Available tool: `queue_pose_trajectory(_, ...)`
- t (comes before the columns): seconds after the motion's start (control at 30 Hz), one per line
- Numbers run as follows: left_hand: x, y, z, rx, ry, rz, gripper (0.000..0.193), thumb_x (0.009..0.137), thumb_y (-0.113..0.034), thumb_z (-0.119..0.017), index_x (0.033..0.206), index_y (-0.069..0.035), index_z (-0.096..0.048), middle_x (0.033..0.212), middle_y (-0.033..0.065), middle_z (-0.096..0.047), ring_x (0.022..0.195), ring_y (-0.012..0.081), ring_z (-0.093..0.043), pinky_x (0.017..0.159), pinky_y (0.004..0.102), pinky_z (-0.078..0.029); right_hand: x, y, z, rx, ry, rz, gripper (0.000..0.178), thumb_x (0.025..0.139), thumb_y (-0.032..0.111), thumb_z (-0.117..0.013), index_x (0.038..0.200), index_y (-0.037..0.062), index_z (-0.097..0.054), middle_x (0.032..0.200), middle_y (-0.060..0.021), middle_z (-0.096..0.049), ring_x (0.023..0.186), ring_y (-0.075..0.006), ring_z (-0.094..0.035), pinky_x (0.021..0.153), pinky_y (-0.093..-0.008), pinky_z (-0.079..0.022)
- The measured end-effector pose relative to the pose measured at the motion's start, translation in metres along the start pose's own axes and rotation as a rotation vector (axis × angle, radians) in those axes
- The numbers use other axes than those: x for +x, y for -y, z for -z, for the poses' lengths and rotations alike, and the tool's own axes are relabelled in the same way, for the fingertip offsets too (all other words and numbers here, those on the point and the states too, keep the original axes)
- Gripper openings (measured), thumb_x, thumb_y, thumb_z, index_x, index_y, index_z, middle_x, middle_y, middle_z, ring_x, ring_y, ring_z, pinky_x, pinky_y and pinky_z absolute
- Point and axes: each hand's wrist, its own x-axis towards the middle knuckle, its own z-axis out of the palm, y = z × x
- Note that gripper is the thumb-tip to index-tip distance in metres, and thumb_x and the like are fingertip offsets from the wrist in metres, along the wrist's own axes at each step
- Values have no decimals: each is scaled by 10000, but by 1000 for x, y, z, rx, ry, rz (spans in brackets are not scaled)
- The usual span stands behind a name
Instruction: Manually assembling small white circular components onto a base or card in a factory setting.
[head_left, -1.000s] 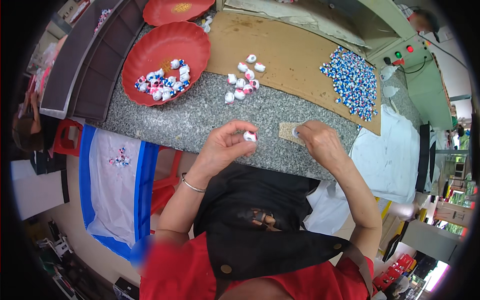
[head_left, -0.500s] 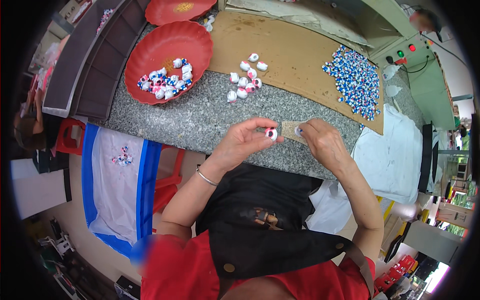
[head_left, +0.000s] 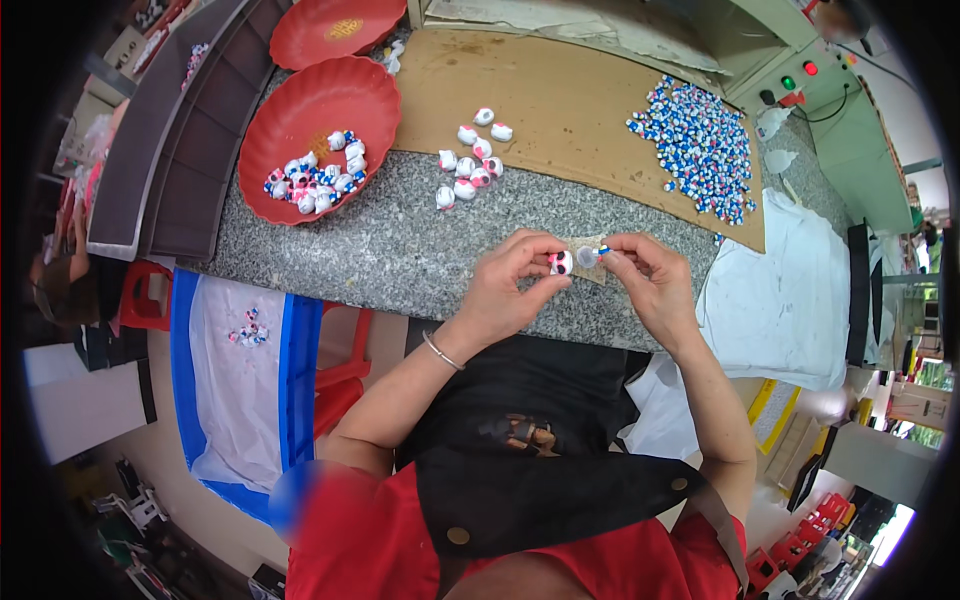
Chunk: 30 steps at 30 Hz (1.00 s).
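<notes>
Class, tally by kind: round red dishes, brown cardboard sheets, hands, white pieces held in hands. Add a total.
Round red dishes: 2
Brown cardboard sheet: 1
Left hand and right hand: 2
Held white piece: 1
Total: 6

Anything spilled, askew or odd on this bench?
Nothing broken. A few small white-and-pink pieces lie loose on the grey speckled stone counter, outside the red round tray; more sit in the blue-rimmed white sheet below.
</notes>
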Motion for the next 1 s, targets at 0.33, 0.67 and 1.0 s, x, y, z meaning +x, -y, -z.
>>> queue_pose_trajectory(0.33, 0, -1, -13, 364, -53, -335, 345, 755, 46, -751, 1074, -9, -635, 1064, 131, -633, 915, 199, -657, 735, 277, -589, -9, -4, -3, 402, 130, -190, 176, 945, 91, -615, 1072, -22, -658, 934, -40, -680, 836, -83, -626, 778, -237, -522)
queue_pose_trajectory(0.67, 7, -8, -4, -1, 129, -114, 343, 792, 85, -710, 1123, 21, -646, 1090, 131, -625, 937, 182, -657, 817, 278, -576, -13, -4, -6, 453, 130, -189, 145, 933, 73, -631, 1038, -22, -667, 929, -50, -685, 826, -83, -633, 765, -233, -530)
queue_pose_trajectory(1.0, -8, -7, 17, -300, 87, 136, 280, 850, 97, -649, 1126, 55, -635, 1084, 91, -593, 1015, 174, -632, 884, 287, -553, 2, 3, -23, 366, 265, -149, 151, 940, 58, -619, 1062, -21, -660, 979, -42, -680, 905, -85, -624, 807, -244, -521)
